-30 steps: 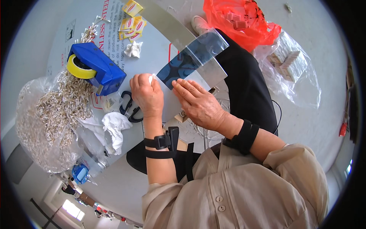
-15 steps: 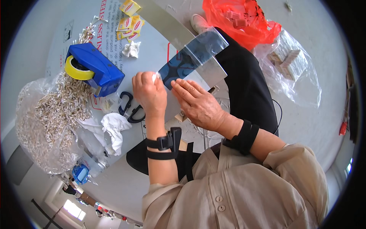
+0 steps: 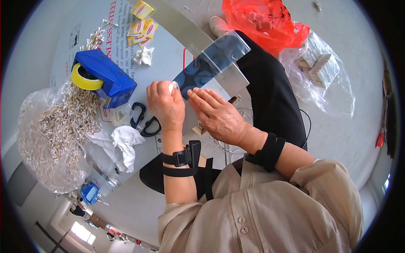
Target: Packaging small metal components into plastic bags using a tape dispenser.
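My left hand [image 3: 166, 104] is closed around a small white wad [image 3: 172, 87], perhaps tissue or cotton; only a bit of it shows by the thumb. This hand is at the near left end of a glossy dark-blue see-through sheet [image 3: 201, 69]. My right hand [image 3: 221, 119] lies palm down with its fingers stretched out side by side, and its fingertips touch the sheet's near edge. Beneath the sheet, a shiny metal plate [image 3: 236, 82] sticks out to the right. A black strap rings each of my forearms.
Left on the table [image 3: 164, 50] are a blue tape dispenser [image 3: 114, 78], black-handled scissors [image 3: 145, 122], a bag of cotton swabs [image 3: 67, 126], crumpled tissue [image 3: 126, 145] and yellow packets [image 3: 145, 28]. A red bag [image 3: 265, 25] and a clear bag of white packs [image 3: 320, 69] are on the floor.
The whole view has shifted very slightly to the left. Both hands stay almost where they were, with the same grip and spread.
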Tool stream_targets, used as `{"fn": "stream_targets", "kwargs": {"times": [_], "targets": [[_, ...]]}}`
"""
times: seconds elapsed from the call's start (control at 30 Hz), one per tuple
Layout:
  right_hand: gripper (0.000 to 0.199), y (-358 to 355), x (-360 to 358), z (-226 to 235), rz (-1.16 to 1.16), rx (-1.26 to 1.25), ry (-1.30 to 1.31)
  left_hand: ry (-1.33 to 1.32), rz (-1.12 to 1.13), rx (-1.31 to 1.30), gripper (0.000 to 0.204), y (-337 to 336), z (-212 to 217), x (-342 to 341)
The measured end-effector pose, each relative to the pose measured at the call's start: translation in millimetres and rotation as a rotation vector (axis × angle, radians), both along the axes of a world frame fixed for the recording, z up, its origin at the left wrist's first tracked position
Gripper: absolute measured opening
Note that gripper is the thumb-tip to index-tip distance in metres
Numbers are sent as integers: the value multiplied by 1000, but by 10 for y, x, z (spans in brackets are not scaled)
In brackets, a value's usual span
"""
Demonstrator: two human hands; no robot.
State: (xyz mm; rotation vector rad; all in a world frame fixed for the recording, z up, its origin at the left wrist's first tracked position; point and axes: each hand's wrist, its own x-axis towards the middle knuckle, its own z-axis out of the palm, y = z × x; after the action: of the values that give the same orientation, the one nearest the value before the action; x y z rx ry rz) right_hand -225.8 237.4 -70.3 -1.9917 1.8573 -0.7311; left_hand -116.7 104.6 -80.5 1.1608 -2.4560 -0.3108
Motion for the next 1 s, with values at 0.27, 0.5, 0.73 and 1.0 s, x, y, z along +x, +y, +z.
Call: {"fn": "stream_targets", "kwargs": {"times": [0.27,0.5,0.73,1.0], "targets": [[48,8,-1,-1,0,29,4,-13,-100,-4,17,-101,1,-68],[49,-5,9,-1,2,6,38,9,-123,4,16,-57,8,-132],[49,5,-10,-11,-6,10,55,11,-155,19,16,-14,-16,-111],[50,5,-19,-5,16,16,55,7,-180,9,17,-15,-16,-89]]}}
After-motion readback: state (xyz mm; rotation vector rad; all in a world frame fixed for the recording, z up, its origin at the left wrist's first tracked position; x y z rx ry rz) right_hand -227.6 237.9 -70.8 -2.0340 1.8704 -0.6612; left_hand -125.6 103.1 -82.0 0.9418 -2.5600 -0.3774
